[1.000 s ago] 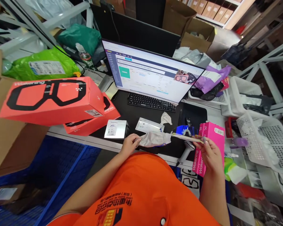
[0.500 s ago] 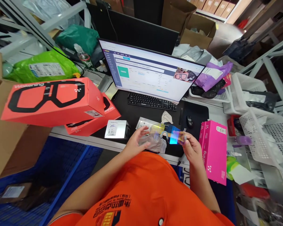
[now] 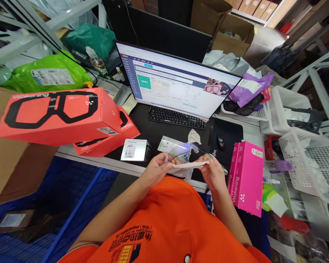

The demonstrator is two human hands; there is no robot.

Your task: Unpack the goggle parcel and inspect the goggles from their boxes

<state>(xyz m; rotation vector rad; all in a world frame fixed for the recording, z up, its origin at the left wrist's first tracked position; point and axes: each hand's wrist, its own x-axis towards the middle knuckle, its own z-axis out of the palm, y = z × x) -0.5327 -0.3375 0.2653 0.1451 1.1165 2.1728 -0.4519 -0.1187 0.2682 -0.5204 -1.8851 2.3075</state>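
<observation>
Both my hands hold a pair of shield sunglasses (image 3: 178, 150) above the front of the desk; their see-through lens shines purple and yellow. My left hand (image 3: 156, 171) pinches one end with thumb and fingers. At the other end, the fingers of my right hand (image 3: 214, 172) are closed on the glasses. A pale strip (image 3: 189, 165), perhaps a folded temple arm, runs between the hands on my side. Under the glasses lies a clear plastic bag (image 3: 186, 174), partly hidden. Just beyond is an open silver tray (image 3: 163, 145), and a crumpled whitish cloth or paper (image 3: 194, 136) is beside it.
A silver box (image 3: 134, 150) stands left of my hands, near stacked coral boxes (image 3: 57, 117). Pink boxes (image 3: 249, 179) are on the right. Behind are a keyboard (image 3: 177, 117), a monitor (image 3: 175, 80) and a mouse (image 3: 220, 142). White baskets (image 3: 312, 164) line the right side.
The glasses have been turned, and a pale strip now faces me. My left hand, spread beside them before, now grips one end. My right hand has shifted slightly left.
</observation>
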